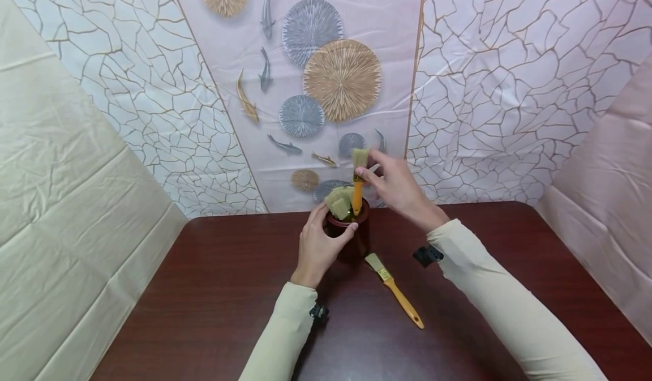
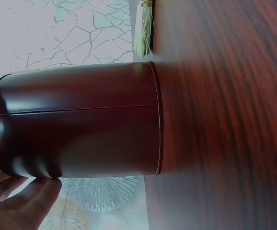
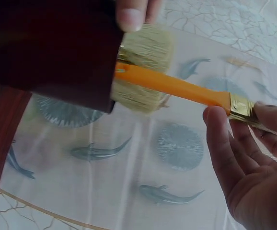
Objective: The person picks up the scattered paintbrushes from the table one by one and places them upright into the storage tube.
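A dark red-brown cylindrical holder (image 1: 359, 239) stands upright toward the back of the table. My left hand (image 1: 317, 251) grips it near the rim, with the thumb on one side and fingers on the other. Several brush heads (image 1: 337, 204) stick out of its top, bristles up. My right hand (image 1: 399, 191) pinches a paintbrush (image 3: 177, 86) around its gold metal band. This brush points handle down, and the end of its orange handle is at the holder's mouth; whether it is inside is hard to see. Its pale bristles are at the top.
Another paintbrush (image 1: 402, 299) with an orange handle lies on the dark wooden table (image 1: 229, 302), just in front of the holder. Behind the table hangs a patterned cloth backdrop (image 1: 458, 115). Plain cream cloth (image 1: 66, 200) covers the sides.
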Motion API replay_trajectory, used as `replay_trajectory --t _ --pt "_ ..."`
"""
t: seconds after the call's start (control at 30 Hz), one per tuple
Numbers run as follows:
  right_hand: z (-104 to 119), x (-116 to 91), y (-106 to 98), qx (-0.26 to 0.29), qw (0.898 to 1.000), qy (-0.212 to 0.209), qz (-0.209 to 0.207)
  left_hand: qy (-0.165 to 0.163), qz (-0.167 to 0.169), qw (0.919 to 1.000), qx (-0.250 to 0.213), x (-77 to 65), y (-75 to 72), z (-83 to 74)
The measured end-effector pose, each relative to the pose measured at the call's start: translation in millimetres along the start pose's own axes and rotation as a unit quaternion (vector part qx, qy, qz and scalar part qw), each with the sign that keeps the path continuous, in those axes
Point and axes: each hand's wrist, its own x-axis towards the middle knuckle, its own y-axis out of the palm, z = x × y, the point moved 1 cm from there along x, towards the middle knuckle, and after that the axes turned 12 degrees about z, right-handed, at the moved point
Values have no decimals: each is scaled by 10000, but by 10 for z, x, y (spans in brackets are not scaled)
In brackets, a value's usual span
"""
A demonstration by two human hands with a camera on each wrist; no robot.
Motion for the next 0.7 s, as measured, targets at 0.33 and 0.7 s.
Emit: replay_trajectory --t 0.33,0.7 --pt "-225 -1 217 -818 9937 20 764 -48 76 10000 -9 2 7 4" --pt "-322 1 425 -1517 9839 71 941 -122 94 9999 65 6 -10 9"
